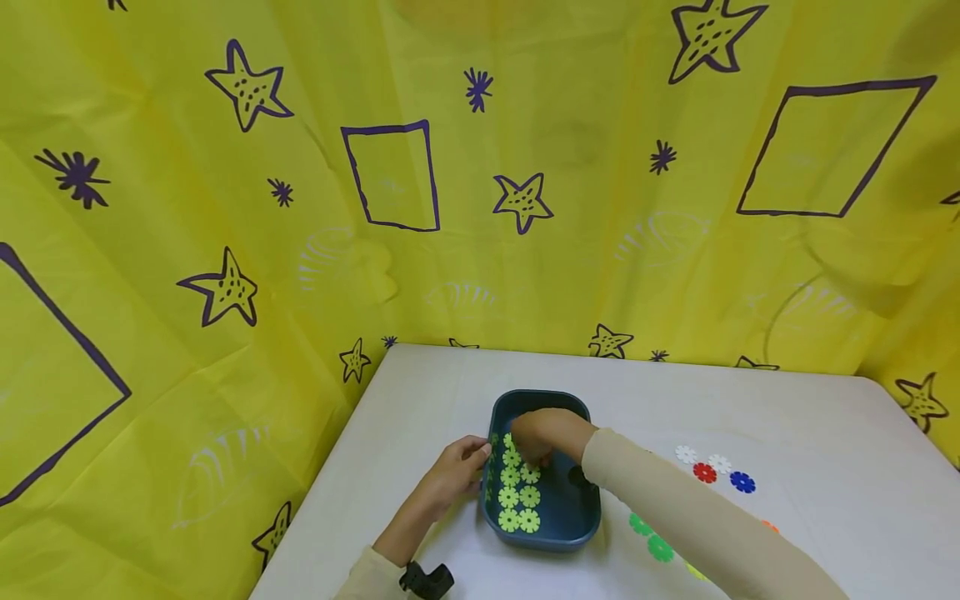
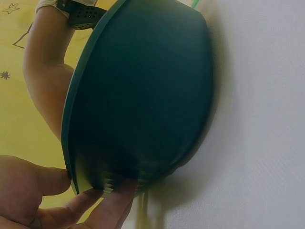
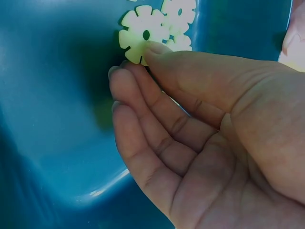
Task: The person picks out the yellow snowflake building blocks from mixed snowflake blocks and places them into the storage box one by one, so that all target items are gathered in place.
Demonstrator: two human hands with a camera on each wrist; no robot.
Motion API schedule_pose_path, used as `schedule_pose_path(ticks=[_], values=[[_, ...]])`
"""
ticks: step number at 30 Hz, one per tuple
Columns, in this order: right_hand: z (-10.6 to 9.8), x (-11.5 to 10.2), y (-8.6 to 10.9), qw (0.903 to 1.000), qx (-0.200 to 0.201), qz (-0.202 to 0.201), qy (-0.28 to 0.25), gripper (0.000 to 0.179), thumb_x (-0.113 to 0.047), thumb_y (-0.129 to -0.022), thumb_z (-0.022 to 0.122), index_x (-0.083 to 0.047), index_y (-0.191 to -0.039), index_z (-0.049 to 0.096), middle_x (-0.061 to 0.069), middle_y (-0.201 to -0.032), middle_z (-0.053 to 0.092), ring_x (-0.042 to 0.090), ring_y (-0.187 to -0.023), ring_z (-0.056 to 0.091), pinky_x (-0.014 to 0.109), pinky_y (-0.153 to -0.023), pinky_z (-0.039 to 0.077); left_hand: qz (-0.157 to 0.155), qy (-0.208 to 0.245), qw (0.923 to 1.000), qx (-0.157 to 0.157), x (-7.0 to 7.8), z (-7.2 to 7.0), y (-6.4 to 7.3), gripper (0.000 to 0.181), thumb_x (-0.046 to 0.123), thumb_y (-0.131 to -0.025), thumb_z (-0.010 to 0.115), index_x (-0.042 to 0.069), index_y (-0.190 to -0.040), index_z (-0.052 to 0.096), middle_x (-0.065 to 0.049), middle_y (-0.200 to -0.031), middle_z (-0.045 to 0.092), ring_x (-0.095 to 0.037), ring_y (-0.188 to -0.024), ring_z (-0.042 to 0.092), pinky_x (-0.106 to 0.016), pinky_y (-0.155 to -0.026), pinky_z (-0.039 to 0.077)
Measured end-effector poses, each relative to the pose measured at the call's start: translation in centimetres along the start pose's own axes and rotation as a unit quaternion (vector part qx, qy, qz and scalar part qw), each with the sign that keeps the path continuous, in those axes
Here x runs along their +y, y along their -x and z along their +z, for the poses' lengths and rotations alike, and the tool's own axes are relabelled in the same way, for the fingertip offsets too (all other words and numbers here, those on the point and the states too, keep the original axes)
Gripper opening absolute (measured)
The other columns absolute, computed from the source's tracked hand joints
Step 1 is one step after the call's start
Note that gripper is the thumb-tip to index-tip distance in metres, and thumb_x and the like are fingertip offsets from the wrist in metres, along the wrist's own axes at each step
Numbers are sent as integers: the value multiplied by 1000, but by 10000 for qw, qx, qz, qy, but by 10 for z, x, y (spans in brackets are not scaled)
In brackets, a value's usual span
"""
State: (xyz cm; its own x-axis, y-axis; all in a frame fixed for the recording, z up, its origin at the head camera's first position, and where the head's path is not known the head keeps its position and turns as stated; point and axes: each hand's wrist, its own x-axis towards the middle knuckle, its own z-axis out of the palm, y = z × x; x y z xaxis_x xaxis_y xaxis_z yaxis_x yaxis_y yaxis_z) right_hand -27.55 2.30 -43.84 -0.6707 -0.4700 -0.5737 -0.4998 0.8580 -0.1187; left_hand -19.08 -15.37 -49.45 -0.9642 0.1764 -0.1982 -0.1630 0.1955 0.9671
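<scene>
A dark blue-green plastic basin (image 1: 564,512) stands on the white table. Along its left side, pale yellow-green flower-shaped discs (image 1: 508,497) lie in two rows. My left hand (image 1: 453,471) grips the basin's left edge; the left wrist view has the thumb (image 2: 52,181) at the rim and the fingers against the outer wall. Inside the basin, toward its far end, is my right hand (image 1: 551,429). In the right wrist view it pinches one yellow-green flower disc (image 3: 134,39) between thumb and fingertips, with other discs just behind.
Right of the basin lie loose flower discs: two white (image 1: 686,454), a red one (image 1: 704,472), a blue one (image 1: 742,482) and green ones (image 1: 661,547). The right forearm partly covers others. A yellow patterned curtain (image 1: 585,275) borders the table at the back and left.
</scene>
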Motion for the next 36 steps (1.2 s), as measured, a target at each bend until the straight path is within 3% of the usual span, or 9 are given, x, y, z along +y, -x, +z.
schedule_pose_path(ticks=[6,12,21,24,29,36], values=[[2,-3,1,9995,61,-4,299,17,-15,-99,74,-10,-83,72,1,-72,65,12,-64,57,24,-61,47,-5,3,10000,9,-1,0,-2,43,25,-112,53,-5,-142,56,-22,-143,59,-34,-129,60,-51,-102,58],[2,-3,2,9996,110,90,258,13,-13,-98,75,-10,-85,72,1,-72,61,12,-62,54,24,-60,44,5,42,10000,-18,2,0,-1,43,24,-112,53,-6,-142,55,-23,-143,59,-36,-130,59,-53,-102,57],[-13,18,19,9963,719,-461,-28,8,-12,-95,78,-13,-90,73,-3,-84,65,15,-78,58,33,-75,53,-30,20,10000,30,1,-1,-2,43,25,-112,53,-6,-142,55,-22,-141,59,-33,-127,60,-51,-101,58],[-23,32,30,9924,964,-650,-407,14,-8,-95,78,-14,-87,68,-2,-84,64,15,-78,60,35,-74,54,-67,26,9999,93,1,-1,-2,42,24,-112,53,-5,-142,56,-22,-141,60,-32,-127,60,-50,-101,58],[-34,68,49,9800,1324,-1005,-1091,9,-5,-96,74,-10,-94,67,0,-87,65,15,-76,62,32,-71,54,-99,-1,9998,144,-1,0,-3,42,26,-112,55,-4,-141,57,-20,-140,61,-30,-124,62,-48,-100,59],[-23,124,87,9627,1774,-991,-1789,7,-10,-98,74,-10,-98,68,0,-86,68,20,-80,63,32,-72,53,-92,-28,9999,90,-1,2,-1,42,25,-112,54,-5,-141,57,-19,-138,62,-28,-121,63,-47,-99,59]])
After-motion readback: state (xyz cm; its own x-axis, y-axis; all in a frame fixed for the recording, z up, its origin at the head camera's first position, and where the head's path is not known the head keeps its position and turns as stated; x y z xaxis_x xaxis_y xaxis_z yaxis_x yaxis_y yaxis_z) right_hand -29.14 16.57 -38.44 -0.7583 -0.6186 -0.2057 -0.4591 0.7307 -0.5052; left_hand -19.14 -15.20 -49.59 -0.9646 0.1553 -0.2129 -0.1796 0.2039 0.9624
